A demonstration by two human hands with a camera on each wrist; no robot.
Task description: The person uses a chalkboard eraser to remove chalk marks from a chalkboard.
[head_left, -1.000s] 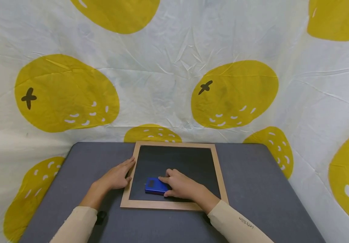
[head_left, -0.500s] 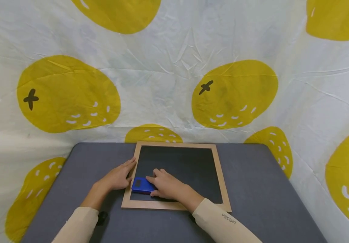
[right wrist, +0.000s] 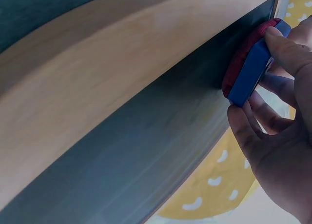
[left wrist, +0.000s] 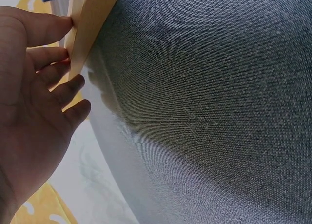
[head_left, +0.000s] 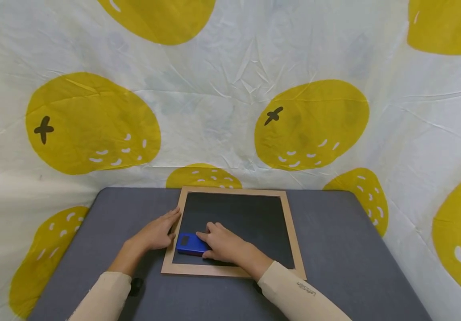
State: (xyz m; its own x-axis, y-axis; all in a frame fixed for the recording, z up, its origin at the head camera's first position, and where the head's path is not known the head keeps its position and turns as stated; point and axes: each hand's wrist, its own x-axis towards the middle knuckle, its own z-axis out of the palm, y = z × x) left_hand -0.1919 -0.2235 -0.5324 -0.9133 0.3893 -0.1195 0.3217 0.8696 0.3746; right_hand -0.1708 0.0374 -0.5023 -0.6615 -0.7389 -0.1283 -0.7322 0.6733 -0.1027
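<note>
A small framed chalkboard (head_left: 238, 214) lies on the table. My right hand (head_left: 227, 244) grips a blue chalkboard eraser (head_left: 190, 243) with thumb and fingers, near the board's lower left corner. In the right wrist view, the dark red pad (right wrist: 242, 58) of the eraser faces the black surface. The fingers of my left hand (head_left: 157, 232) rest along the left side of the wooden frame (head_left: 203, 270). The left wrist view shows the thumb and fingertips (left wrist: 68, 23) against the frame's edge, the fingers spread and loosely bent.
The grey cloth-covered table (head_left: 330, 240) extends on both sides of the board. Behind it hangs a white sheet (head_left: 206, 120) with large yellow fruit prints, right at the table's far edge. A printed sheet also borders the left and right sides.
My right hand has slid the eraser left across the lower part of the board, up to the left frame, then slightly back right. The left hand has stayed at the frame's side.
</note>
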